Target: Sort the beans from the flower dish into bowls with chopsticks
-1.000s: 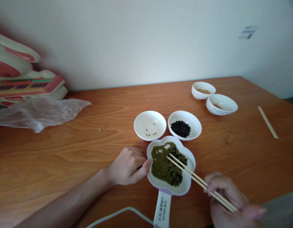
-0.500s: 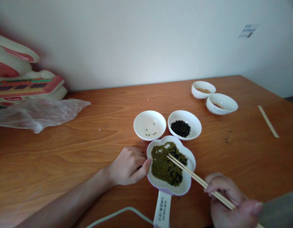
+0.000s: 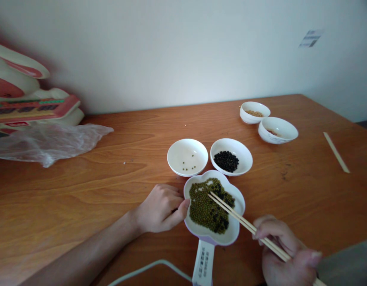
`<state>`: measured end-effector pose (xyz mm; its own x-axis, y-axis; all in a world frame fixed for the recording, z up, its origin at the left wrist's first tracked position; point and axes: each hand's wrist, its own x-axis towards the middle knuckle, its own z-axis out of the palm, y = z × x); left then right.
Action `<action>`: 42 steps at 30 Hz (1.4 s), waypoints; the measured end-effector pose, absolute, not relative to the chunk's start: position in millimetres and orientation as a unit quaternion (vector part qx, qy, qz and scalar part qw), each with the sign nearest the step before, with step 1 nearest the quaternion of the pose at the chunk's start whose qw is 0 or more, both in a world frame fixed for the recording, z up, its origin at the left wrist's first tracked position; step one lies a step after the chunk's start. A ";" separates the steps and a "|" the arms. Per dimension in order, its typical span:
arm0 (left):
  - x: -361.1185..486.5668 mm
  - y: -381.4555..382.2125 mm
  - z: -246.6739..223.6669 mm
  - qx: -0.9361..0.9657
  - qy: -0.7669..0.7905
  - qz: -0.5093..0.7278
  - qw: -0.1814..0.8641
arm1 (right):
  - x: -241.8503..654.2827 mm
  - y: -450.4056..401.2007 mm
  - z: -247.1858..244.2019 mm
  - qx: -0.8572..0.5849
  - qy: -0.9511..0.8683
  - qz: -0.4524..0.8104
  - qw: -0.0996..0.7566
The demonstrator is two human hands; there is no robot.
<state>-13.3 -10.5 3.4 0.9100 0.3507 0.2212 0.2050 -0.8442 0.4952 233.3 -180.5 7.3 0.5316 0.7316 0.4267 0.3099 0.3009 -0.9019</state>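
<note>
A flower-shaped white dish (image 3: 240, 206) with a labelled handle holds many green beans (image 3: 201, 204) mixed with some black ones. My left hand (image 3: 162, 208) is closed at the dish's left rim, thumb against the edge. Wooden chopsticks (image 3: 240, 217) are held in my right hand (image 3: 286, 250), their tips slightly apart over the green beans; whether they touch any bean is too small to tell. Behind the dish stand a white bowl (image 3: 188, 149) with several green beans and another white bowl (image 3: 244, 157) with black beans (image 3: 226, 161).
Two more white bowls stand at the back right, one with tan grains (image 3: 254, 113), the other with reddish bits (image 3: 272, 132). A light strip (image 3: 336, 152) lies far right. Left are a clear plastic bag (image 3: 61, 141) and a toy keyboard (image 3: 37, 111). A pale cable (image 3: 150, 265) runs in front.
My right hand has shifted slightly left, and the chopstick tips have moved a little left and up over the beans. My left hand and the dish have stayed put.
</note>
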 end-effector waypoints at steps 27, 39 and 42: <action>-13.5 -10.3 2.9 0.947 0.145 0.158 0.239 | 258.8 -182.2 -6.5 -0.522 -0.410 -0.014 0.748; -15.2 -11.4 3.3 0.948 0.141 0.156 0.240 | 266.1 -143.9 -0.1 -0.564 -0.368 -0.009 0.740; -14.6 -11.2 3.7 0.947 0.138 0.163 0.240 | 265.3 -150.7 -2.6 -0.556 -0.373 0.018 0.742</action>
<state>-14.6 -11.2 3.7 0.9086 0.3401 0.2425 0.1839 -0.8470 0.4988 265.3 -150.7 -2.6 0.7208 0.4416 0.5343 0.3890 0.3802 -0.8391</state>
